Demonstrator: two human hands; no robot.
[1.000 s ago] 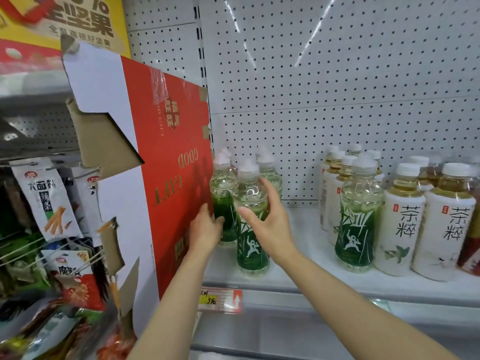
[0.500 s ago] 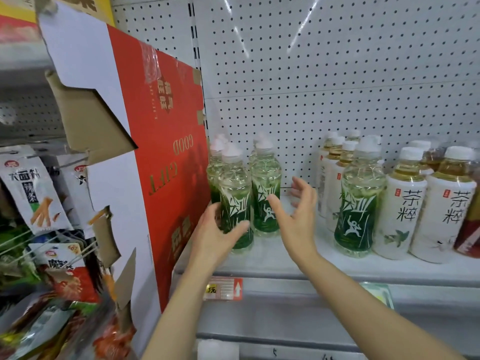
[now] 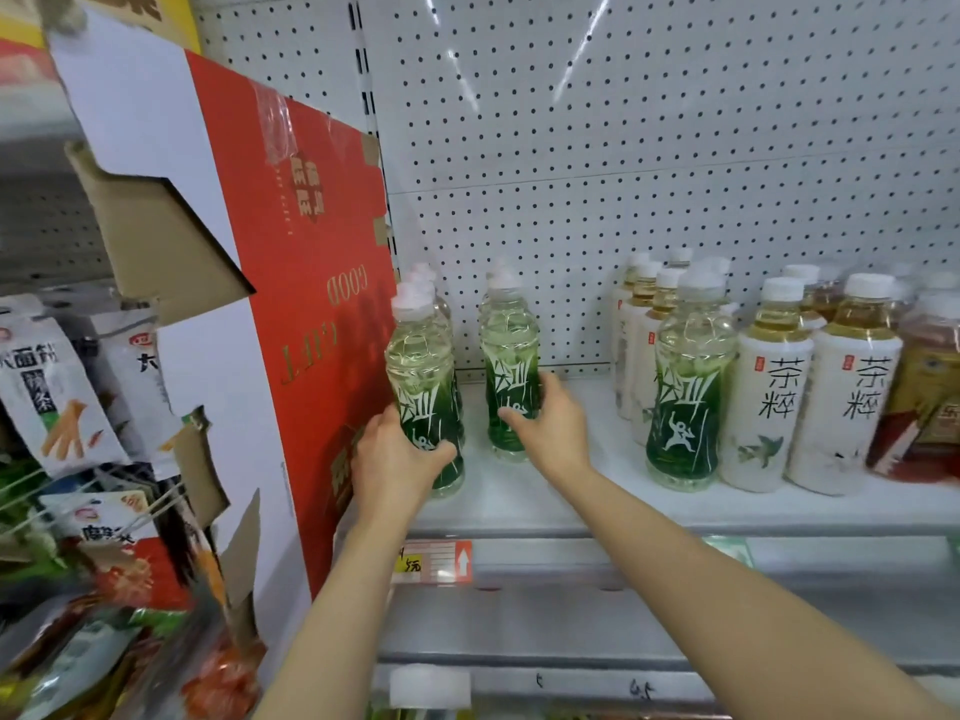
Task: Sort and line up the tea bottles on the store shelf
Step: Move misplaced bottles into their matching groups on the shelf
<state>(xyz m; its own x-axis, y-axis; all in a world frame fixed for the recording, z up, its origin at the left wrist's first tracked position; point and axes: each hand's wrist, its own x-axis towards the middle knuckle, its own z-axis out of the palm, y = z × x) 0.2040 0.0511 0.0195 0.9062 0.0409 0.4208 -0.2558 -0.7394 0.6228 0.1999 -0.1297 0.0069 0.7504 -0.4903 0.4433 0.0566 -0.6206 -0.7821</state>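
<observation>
Two short rows of green-label tea bottles stand on the white shelf (image 3: 597,504). My left hand (image 3: 392,462) grips the front bottle of the left row (image 3: 421,371), next to the red box. My right hand (image 3: 550,431) wraps the lower part of the front bottle of the second row (image 3: 509,356). More green-label bottles stand behind each, mostly hidden. Another green-label bottle (image 3: 688,392) stands apart to the right, in front of white-label bottles (image 3: 769,387).
A red and white cardboard box (image 3: 291,304) stands upright at the shelf's left end. White-label tea bottles and an amber bottle with a red label (image 3: 924,407) fill the right. Snack bags (image 3: 47,387) hang at left. A price tag (image 3: 436,561) sits on the shelf edge.
My right hand moved from open air onto the second-row bottle and closed on it. My left hand closed firmly around the left front bottle. The two rows stand farther apart.
</observation>
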